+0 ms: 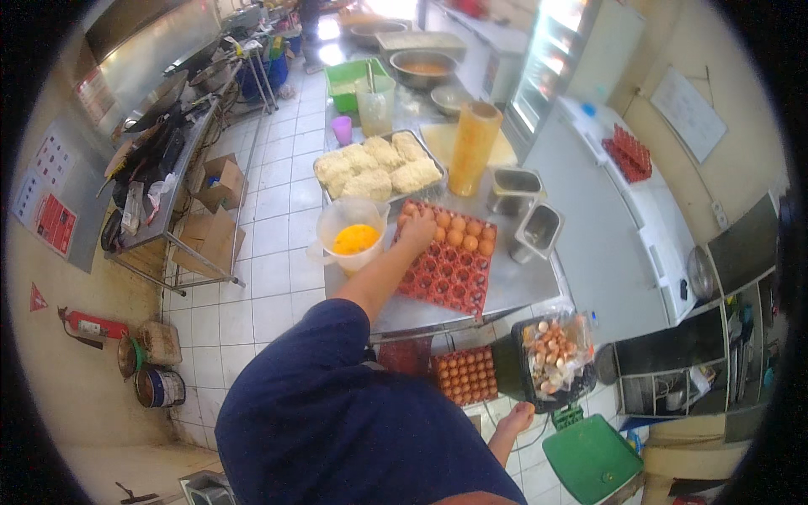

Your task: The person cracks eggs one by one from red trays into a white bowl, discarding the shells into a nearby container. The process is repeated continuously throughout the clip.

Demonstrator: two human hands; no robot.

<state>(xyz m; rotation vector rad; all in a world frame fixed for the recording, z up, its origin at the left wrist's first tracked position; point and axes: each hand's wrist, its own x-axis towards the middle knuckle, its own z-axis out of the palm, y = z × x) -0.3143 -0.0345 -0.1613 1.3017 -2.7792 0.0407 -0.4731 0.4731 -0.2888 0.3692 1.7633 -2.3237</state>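
My left hand (419, 230) reaches over the far left corner of a red egg tray (442, 278), fingers bent down among the brown eggs (470, 242); whether it grips one is hidden. Eggs fill the tray's far rows, while its near cups are bare. Left of the tray, a translucent plastic jug (325, 221) holds yellow beaten egg (355, 240). My right hand (519, 418) is low at the right, fingers curled, beside a black bin (521, 353) of broken eggshells (550, 347). Something small and orange may be at its fingertips; this is unclear.
Beyond the jug lies a metal tray of pale coated food (379, 165). A large film roll (473, 148) and two steel containers (533, 227) stand on the steel table. Another full egg tray (466, 375) sits below the table edge, near a green lid (590, 457).
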